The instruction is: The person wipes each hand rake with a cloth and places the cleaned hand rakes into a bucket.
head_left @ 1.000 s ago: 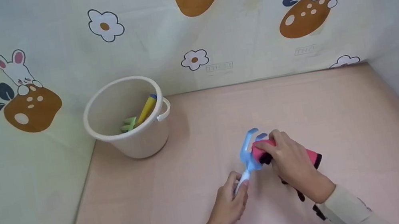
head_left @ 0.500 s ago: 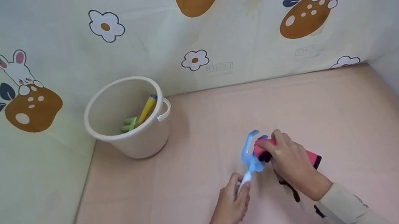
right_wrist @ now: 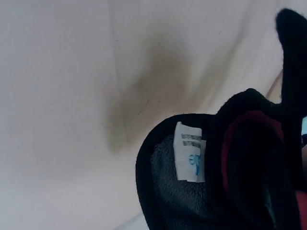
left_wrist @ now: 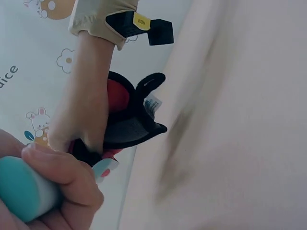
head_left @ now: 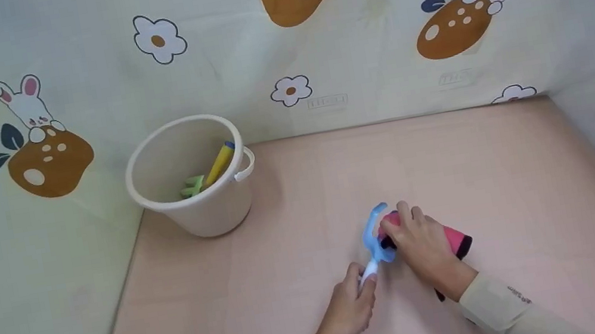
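Note:
My left hand [head_left: 343, 310] grips the white handle of a light blue hand rake [head_left: 371, 237], whose curved prongs point up and away. In the left wrist view the handle's teal end [left_wrist: 18, 187] pokes out of the fist. A pink cloth [head_left: 458, 238] with black edging is bunched in my right hand [head_left: 423, 249], pinched against the right side of the rake's head. One prong shows bare; the rest is hidden behind cloth and fingers. Up close, the cloth [right_wrist: 182, 203] has a dark grey fleecy side, a hanging loop and a white label [right_wrist: 188, 152].
A cream bucket [head_left: 221, 219] with a side handle stands at the back left, holding a yellow-handled tool [head_left: 219, 163] and a green forked piece [head_left: 193, 185]. Printed fabric walls [head_left: 362, 47] enclose the pinkish table surface [head_left: 226, 318] at the back and sides.
The rake has come down slightly toward me. My right hand has shifted left and turned with the cloth, which now covers the second prong that showed earlier.

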Action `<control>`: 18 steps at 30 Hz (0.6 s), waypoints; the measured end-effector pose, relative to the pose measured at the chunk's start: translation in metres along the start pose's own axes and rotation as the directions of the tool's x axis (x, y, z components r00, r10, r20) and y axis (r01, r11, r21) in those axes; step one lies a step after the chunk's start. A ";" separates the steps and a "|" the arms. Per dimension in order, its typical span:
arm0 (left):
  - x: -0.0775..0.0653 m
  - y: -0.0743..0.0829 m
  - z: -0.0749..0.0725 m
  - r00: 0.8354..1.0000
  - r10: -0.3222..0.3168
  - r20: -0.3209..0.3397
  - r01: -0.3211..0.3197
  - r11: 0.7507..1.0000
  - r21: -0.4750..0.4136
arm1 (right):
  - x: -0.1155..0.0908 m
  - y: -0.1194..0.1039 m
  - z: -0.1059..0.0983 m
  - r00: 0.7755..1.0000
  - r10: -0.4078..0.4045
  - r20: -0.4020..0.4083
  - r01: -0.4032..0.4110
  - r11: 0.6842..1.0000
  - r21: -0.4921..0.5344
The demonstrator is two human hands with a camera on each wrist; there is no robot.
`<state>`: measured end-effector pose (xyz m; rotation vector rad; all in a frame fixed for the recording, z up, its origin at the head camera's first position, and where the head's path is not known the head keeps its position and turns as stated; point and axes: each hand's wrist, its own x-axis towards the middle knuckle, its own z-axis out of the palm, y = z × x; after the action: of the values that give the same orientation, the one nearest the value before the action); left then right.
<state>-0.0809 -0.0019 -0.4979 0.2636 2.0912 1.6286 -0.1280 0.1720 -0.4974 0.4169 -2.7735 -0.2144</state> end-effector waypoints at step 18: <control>0.001 0.006 -0.006 0.999 -0.049 0.011 0.049 0.999 0.006 | 0.001 0.014 -0.007 0.997 0.071 -0.036 -0.067 0.992 0.110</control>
<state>-0.0855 -0.0056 -0.4916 0.2206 2.0777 1.5895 -0.1300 0.1838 -0.4880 0.3476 -2.7629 -0.0376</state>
